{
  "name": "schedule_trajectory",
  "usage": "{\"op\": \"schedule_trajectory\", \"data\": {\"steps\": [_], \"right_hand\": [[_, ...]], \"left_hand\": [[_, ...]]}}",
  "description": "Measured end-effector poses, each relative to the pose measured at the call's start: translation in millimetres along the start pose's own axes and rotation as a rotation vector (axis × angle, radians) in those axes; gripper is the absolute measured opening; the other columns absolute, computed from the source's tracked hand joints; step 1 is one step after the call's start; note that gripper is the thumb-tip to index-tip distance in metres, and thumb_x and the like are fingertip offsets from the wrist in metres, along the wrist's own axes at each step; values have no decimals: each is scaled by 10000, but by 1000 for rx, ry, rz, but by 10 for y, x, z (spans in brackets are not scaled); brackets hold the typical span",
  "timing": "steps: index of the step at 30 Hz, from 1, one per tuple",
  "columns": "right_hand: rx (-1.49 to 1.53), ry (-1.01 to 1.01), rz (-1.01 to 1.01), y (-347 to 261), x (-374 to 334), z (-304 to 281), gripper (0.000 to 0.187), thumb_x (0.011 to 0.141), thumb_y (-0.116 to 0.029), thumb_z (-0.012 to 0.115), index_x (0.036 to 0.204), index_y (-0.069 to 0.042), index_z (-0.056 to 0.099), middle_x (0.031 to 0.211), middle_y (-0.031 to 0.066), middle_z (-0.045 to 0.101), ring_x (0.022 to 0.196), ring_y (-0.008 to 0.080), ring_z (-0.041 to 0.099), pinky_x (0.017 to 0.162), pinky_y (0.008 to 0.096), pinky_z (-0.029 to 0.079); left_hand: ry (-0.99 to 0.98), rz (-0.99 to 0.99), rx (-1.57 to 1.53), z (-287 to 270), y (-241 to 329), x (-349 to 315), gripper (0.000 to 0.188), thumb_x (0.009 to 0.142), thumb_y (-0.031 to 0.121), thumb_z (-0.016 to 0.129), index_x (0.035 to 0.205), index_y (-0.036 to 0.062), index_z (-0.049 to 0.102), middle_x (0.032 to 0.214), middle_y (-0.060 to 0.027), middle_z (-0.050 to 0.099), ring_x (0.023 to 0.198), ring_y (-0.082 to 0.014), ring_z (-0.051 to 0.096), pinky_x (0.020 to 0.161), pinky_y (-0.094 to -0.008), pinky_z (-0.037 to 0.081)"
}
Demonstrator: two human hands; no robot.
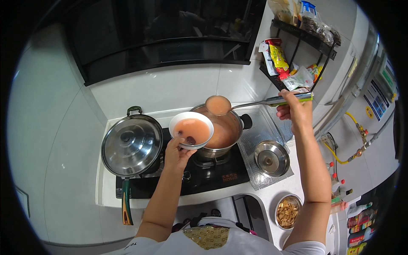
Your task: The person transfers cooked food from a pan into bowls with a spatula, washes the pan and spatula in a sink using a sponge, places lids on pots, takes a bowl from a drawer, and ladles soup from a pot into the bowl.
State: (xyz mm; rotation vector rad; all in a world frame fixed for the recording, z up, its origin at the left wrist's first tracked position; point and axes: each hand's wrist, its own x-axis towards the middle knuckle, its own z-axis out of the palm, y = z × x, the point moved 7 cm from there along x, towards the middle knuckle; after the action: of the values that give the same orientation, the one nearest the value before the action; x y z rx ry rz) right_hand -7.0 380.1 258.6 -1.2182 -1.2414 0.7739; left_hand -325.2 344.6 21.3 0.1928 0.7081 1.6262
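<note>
My left hand (177,155) grips the near rim of a white bowl (205,120), tilted slightly toward me. Inside it is a pinkish-orange soup (193,128) with a couple of dark red pieces near my thumb. My right hand (293,108) is closed round the handle of a metal ladle (255,103). The ladle's cup is full of the same pinkish liquid and hangs over the far side of a steel pot (221,151). That pot stands on the stove, partly behind the bowl, and holds more of the liquid.
A lidded wok (127,146) sits on the left burner of the black stove (216,174), its handle jutting toward me. An upturned steel lid (272,158) rests on foil at the right. Nearer stands a bowl of brown chunks (287,211). A black rack (304,32) holds packets.
</note>
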Motion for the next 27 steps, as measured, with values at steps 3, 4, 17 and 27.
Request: {"op": "schedule_trajectory", "data": {"steps": [3,4,17,27], "right_hand": [[67,-17,2,-82,-44,10,261,765,-218,637,816,37,605,586,124,583,412,169,562,377,252,444],[88,-41,6,-64,-61,35,261,769,-214,637,823,40,605,588,126,583,414,168,563,378,251,444],[-211,-319,-790,-157,-750,201,150,745,-99,688,859,-5,659,662,98,627,514,144,585,474,224,464],[-415,-187,-1247,-56,-974,262,197,667,-20,683,862,-19,654,675,89,628,534,186,603,476,257,473]], "left_hand": [[14,-31,-6,73,-61,6,476,737,107,622,1159,-18,441,1141,-185,459,1095,-350,501,869,-586,454],[26,-41,2,94,-73,-4,481,734,100,614,1164,-19,433,1142,-188,457,1097,-356,498,871,-590,451],[-18,-74,9,194,-176,29,465,769,134,579,1174,-29,418,1132,-214,473,1062,-370,525,849,-594,463],[47,-48,-16,93,-118,59,444,736,82,553,1152,-27,447,1125,-205,481,1053,-372,531,869,-585,458]]}}
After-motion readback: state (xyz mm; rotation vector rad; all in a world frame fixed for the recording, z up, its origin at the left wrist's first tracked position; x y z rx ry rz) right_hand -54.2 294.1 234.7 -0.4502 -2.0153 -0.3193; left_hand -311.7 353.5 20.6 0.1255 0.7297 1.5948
